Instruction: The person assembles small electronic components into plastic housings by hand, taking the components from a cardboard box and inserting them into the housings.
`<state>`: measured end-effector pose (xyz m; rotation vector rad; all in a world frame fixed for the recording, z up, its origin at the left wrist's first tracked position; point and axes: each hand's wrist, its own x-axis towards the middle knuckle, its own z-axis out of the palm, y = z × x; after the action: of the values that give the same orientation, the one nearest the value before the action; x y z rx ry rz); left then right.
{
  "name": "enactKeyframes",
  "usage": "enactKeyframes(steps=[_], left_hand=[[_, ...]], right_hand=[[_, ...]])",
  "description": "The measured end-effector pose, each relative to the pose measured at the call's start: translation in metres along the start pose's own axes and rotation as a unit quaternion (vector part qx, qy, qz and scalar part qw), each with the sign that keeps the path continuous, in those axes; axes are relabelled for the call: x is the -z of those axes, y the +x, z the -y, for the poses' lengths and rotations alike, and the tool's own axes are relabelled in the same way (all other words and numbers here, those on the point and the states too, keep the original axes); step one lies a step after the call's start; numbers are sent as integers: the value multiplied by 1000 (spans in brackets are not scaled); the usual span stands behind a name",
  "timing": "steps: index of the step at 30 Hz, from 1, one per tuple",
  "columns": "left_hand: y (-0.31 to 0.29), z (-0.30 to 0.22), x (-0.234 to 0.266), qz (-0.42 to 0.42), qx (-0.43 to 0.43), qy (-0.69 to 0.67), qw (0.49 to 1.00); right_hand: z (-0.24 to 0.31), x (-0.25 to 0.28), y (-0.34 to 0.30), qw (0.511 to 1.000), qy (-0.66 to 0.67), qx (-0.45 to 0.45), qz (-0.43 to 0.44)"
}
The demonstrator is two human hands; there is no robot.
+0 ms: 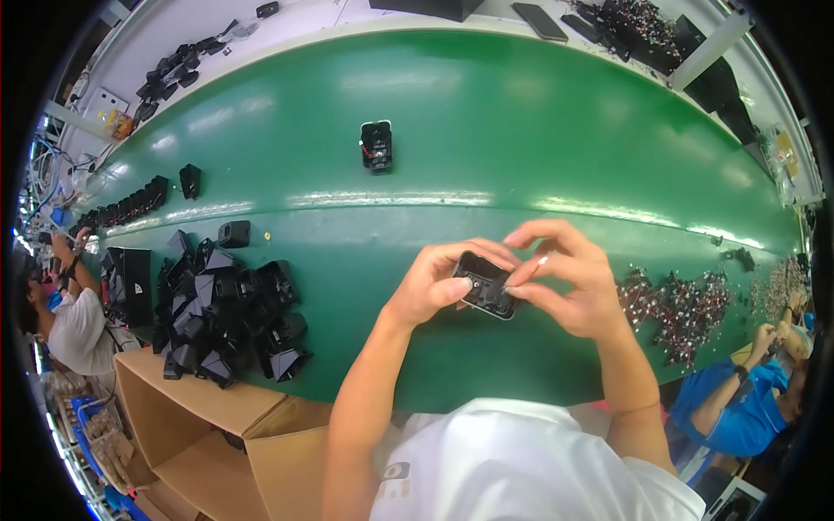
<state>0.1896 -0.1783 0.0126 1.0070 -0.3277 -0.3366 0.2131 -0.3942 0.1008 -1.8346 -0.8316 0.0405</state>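
Cardboard box [291, 473] stood open at eight o'clock from the action, by the near edge of the green table [373, 226]. And there it was: black casing [490, 293], tilted over the table, the left hand [424, 286] clamped on it, thumb across the front! I saw the right hand [573, 282] touching its three-o'clock side; whether those fingertips pinched anything, I couldn't tell. Dark housings [208, 291] lay heaped at nine, red-wired parts [686, 314] bunched at three. Farther off, at eleven, I caught a second casing [377, 146], red wire showing; beyond, just past twelve, lay a phone [540, 22].
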Motion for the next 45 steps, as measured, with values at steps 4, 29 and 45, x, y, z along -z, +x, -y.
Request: enactKeyframes(steps=[4,29,45], left_hand=[[-4,3,5,-39,59,-4,997],[5,14,-12,-147,-17,10,989],[2,14,-8,-188,-24,-6,982]], right_hand=[[1,-9,5,996,-52,46,57],[-13,-45,-6,994,-104,-16,-16],[-3,-33,8,998,1,-12,64]])
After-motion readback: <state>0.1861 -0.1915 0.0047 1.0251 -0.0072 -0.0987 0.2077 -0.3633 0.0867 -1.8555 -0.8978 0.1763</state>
